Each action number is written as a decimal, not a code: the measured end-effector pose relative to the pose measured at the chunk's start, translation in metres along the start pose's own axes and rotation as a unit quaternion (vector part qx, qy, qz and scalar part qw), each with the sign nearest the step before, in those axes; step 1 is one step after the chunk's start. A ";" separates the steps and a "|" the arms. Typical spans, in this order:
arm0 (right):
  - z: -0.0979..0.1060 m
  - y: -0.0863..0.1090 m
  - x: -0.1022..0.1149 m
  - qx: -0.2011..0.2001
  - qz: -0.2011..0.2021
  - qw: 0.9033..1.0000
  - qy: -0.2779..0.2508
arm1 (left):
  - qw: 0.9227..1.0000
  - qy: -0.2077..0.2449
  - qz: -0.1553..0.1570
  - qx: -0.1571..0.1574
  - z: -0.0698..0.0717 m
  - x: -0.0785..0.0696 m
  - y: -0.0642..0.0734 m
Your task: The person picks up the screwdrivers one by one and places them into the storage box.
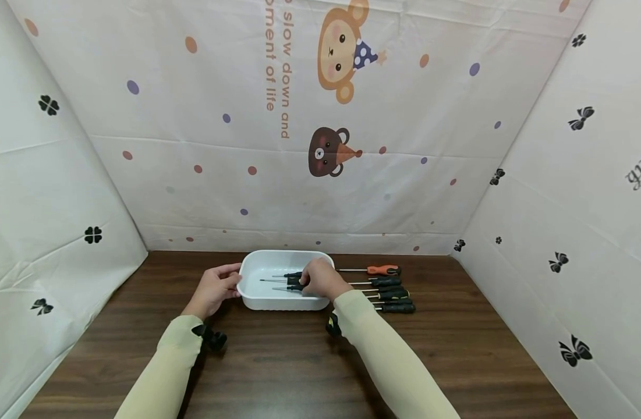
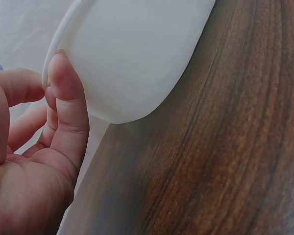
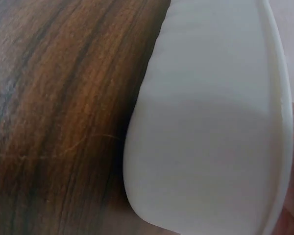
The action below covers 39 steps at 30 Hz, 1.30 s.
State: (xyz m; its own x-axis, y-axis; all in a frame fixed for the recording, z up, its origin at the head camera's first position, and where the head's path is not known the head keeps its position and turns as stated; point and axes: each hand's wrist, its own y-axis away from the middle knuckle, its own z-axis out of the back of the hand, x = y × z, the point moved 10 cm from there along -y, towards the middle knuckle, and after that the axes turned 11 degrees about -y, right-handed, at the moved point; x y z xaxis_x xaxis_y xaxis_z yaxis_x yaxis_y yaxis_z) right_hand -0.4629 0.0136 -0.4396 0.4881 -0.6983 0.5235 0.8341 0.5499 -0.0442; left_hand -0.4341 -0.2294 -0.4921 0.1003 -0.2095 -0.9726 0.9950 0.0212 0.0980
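A white plastic tray (image 1: pixel 286 304) stands on the table in the head view, with several dark-handled screwdrivers (image 1: pixel 295 281) lying inside, tips to the left. My left hand (image 1: pixel 215 289) pinches the tray's left rim between thumb and fingers, which the left wrist view shows close up. Over the tray's right side reaches my right hand (image 1: pixel 324 278), its curled fingers gripping a black screwdriver handle in the tray. The hand covers part of these handles. In the right wrist view the tray's outer wall (image 3: pixel 206 137) hides most of that hand.
Right of the tray lie an orange-handled screwdriver (image 1: pixel 384 270) and several black-handled screwdrivers (image 1: pixel 397 308), handles to the right. My right forearm passes in front of some shafts. Brown wood table (image 1: pixel 278 366) spreads before the tray; a printed cloth wall (image 1: pixel 278 198) rises behind it.
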 end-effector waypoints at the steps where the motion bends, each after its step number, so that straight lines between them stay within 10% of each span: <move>1: -0.001 -0.001 0.000 0.002 0.000 1.000 0.006 | 1.000 0.000 0.000 0.000 0.000 0.000 0.000; 39: -0.007 -0.008 0.007 0.015 -0.018 0.994 0.110 | 1.000 -0.003 -0.005 -0.001 0.001 -0.001 -0.001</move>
State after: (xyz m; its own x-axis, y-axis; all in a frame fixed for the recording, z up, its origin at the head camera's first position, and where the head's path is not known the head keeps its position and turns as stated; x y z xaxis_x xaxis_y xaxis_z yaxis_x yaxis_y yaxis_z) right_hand -0.4641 0.0015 -0.4417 0.5051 -0.7990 0.3262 0.8458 0.5336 -0.0026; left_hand -0.4349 -0.2302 -0.4914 0.0896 -0.2159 -0.9723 0.9960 0.0218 0.0870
